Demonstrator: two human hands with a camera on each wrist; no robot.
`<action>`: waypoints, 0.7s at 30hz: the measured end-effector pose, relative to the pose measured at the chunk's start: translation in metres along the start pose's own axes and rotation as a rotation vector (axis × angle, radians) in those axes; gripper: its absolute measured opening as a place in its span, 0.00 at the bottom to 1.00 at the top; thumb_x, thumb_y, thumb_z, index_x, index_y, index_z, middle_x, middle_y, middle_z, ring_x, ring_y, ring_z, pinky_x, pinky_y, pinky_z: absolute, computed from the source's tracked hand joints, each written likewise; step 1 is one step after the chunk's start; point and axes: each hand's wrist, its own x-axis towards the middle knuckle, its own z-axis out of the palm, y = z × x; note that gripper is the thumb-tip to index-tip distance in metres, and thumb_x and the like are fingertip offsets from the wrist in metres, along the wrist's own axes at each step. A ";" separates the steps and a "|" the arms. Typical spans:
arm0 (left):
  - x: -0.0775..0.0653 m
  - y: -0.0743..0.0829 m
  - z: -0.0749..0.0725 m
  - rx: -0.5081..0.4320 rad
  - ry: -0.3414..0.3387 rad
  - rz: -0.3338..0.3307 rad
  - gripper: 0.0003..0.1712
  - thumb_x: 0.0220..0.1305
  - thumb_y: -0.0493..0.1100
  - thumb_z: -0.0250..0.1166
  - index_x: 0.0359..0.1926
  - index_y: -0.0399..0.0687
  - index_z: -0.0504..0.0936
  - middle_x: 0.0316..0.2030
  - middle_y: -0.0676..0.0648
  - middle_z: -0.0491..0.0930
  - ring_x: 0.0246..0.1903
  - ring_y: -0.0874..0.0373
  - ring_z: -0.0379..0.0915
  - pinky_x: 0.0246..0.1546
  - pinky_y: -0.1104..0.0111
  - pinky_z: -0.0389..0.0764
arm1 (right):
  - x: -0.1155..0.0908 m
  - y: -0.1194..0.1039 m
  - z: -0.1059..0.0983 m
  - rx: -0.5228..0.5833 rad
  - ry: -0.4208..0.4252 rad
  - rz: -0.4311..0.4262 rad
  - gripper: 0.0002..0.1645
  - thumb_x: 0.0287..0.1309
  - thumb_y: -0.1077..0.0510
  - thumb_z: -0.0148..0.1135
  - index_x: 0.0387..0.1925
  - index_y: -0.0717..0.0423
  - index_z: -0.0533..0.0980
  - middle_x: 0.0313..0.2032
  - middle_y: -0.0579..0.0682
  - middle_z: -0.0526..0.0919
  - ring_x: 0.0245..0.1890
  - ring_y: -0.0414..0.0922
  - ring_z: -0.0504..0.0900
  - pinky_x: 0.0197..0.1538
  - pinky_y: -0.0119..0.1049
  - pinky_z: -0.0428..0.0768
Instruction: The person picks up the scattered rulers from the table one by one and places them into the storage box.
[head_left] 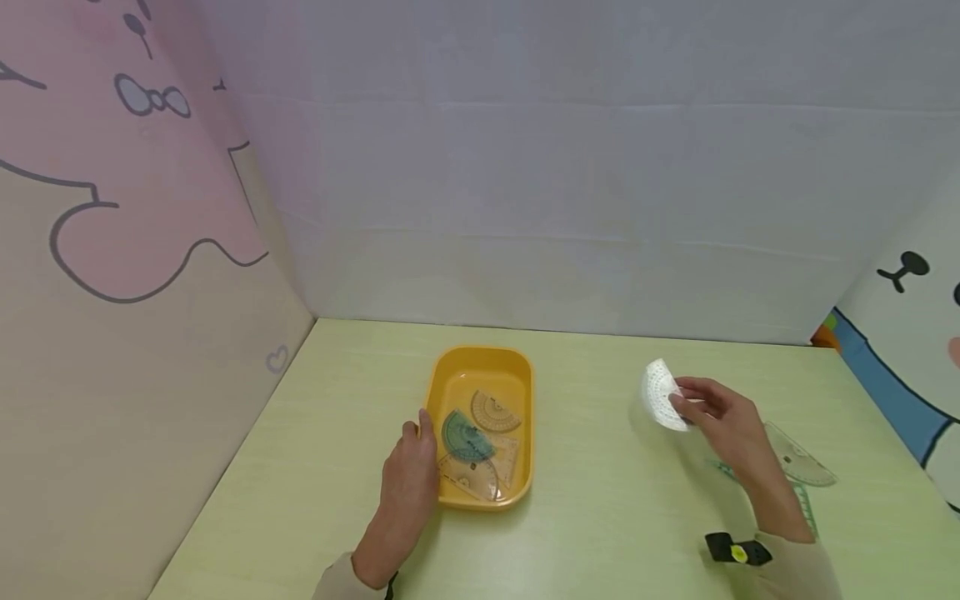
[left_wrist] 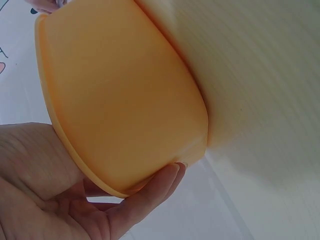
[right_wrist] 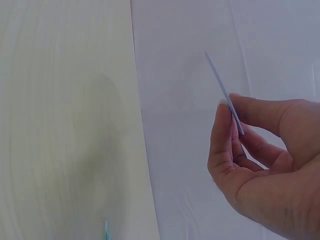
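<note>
A clear half-round protractor [head_left: 660, 395] shines white above the right of the table, pinched between the thumb and fingers of my right hand [head_left: 716, 417]. In the right wrist view this protractor [right_wrist: 220, 85] shows edge-on, as a thin line. My left hand [head_left: 411, 467] grips the left side of a yellow plastic tray [head_left: 525, 367]; in the left wrist view its fingers [left_wrist: 150, 195] bend around the rim. Inside the tray lie a green protractor [head_left: 467, 437], a clear protractor [head_left: 493, 412] and overlapping clear pieces, one a set square [head_left: 507, 458].
Beneath and beside my right forearm, a clear set square [head_left: 802, 460] and a green-marked ruler-like piece [head_left: 804, 504] lie on the pale table [head_left: 585, 517], partly hidden by the arm. A white sheet-covered wall [head_left: 555, 208] borders the back edge, and printed walls stand at both sides.
</note>
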 end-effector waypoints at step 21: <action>0.000 0.000 -0.001 -0.003 -0.012 -0.004 0.35 0.49 0.21 0.75 0.60 0.22 0.74 0.39 0.32 0.76 0.25 0.47 0.78 0.26 0.59 0.84 | 0.006 -0.027 0.018 0.047 -0.043 -0.088 0.25 0.71 0.54 0.64 0.62 0.66 0.76 0.52 0.65 0.82 0.38 0.30 0.81 0.39 0.29 0.83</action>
